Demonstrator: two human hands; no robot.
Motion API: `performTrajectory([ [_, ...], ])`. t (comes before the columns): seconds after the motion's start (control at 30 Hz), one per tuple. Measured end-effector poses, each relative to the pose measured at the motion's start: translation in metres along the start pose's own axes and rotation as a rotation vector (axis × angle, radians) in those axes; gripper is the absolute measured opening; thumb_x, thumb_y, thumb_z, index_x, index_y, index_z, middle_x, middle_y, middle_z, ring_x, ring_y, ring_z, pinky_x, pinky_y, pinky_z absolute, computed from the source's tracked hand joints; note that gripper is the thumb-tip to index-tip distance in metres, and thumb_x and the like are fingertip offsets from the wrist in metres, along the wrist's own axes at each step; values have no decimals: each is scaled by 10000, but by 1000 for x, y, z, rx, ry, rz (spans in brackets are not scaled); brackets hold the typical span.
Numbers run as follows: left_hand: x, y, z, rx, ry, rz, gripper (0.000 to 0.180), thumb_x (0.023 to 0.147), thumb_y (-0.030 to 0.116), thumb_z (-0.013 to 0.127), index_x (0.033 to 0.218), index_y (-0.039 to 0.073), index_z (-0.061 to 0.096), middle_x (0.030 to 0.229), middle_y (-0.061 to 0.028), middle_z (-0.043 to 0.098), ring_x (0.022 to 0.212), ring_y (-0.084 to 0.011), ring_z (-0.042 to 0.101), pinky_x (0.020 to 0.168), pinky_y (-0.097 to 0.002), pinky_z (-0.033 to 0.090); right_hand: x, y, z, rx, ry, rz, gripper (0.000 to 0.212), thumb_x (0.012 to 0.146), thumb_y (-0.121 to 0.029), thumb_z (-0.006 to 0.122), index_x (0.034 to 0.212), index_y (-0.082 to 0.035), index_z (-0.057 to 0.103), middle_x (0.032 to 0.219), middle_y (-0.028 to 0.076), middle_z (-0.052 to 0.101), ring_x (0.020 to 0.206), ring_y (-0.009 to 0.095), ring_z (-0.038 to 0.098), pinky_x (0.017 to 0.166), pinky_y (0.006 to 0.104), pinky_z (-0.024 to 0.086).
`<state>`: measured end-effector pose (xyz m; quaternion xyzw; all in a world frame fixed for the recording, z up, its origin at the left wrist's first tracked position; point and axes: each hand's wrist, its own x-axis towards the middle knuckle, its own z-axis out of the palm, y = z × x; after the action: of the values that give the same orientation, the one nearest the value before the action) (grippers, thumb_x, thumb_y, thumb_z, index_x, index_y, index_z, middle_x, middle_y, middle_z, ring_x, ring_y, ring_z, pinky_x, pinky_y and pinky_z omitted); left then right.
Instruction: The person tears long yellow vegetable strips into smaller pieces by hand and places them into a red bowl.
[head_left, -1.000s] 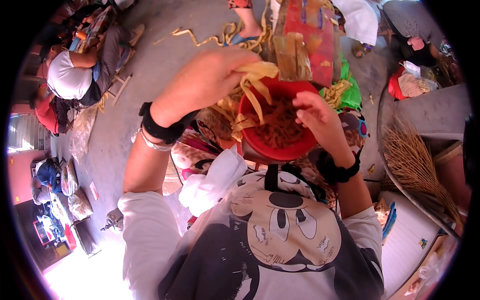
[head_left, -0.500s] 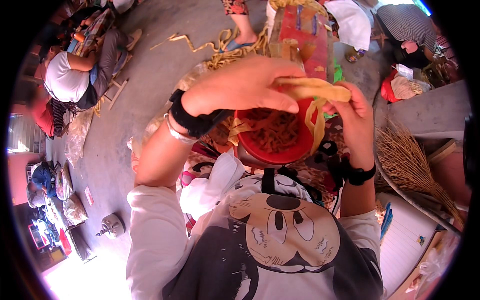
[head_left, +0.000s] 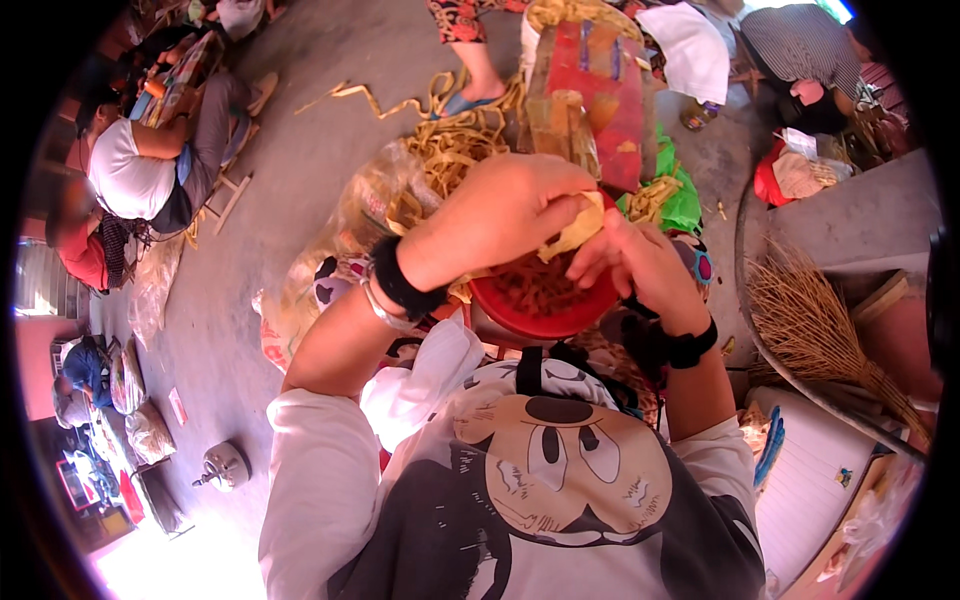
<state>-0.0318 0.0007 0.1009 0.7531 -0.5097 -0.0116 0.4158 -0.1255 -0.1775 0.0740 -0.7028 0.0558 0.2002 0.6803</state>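
My left hand [head_left: 505, 215] is closed on a flat yellow strip [head_left: 577, 233], which looks folded or rolled short between thumb and fingers. Close against the strip is my right hand [head_left: 648, 268], its fingers spread and slightly bent; whether a fingertip touches the strip is hard to make out. Both hands hover over a red bowl [head_left: 535, 325] in front of my body. Reddish-brown pieces [head_left: 530, 287] lie inside it, and the hands cover its far rim.
Beyond the bowl stands a worn red bench [head_left: 620, 95]. Tangled yellow strips [head_left: 455, 150] and clear plastic [head_left: 345, 205] lie to its left, a green bag [head_left: 680, 195] to its right. A twig broom [head_left: 815, 315] leans at right. Other people sit around; a metal kettle [head_left: 225, 465] stands left.
The strip was stretched between both hands; now it is bunched in my left hand. My right hand has moved left and down, fingers loosened. Both hands sit lower.
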Motion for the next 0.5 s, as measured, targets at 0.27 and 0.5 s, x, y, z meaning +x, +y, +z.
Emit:
performTrajectory([
  [0.27, -30, 27, 31, 80, -118, 120, 218, 676, 77, 584, 890, 48, 548, 720, -93, 530, 651, -260, 552, 544, -334, 449, 12, 20, -14, 963, 53, -177, 456, 902, -385, 325, 1084, 5, 475, 930, 60, 585, 802, 134, 555, 619, 207, 413],
  [0.5, -94, -3, 107, 158, -587, 9, 153, 709, 168, 577, 825, 73, 544, 696, -91, 527, 675, -257, 558, 540, -346, 454, 3, 15, -40, 847, 203, -257, 306, 904, -253, 378, 1078, -23, 481, 751, -16, 507, 619, 82, 471, 664, 266, 415],
])
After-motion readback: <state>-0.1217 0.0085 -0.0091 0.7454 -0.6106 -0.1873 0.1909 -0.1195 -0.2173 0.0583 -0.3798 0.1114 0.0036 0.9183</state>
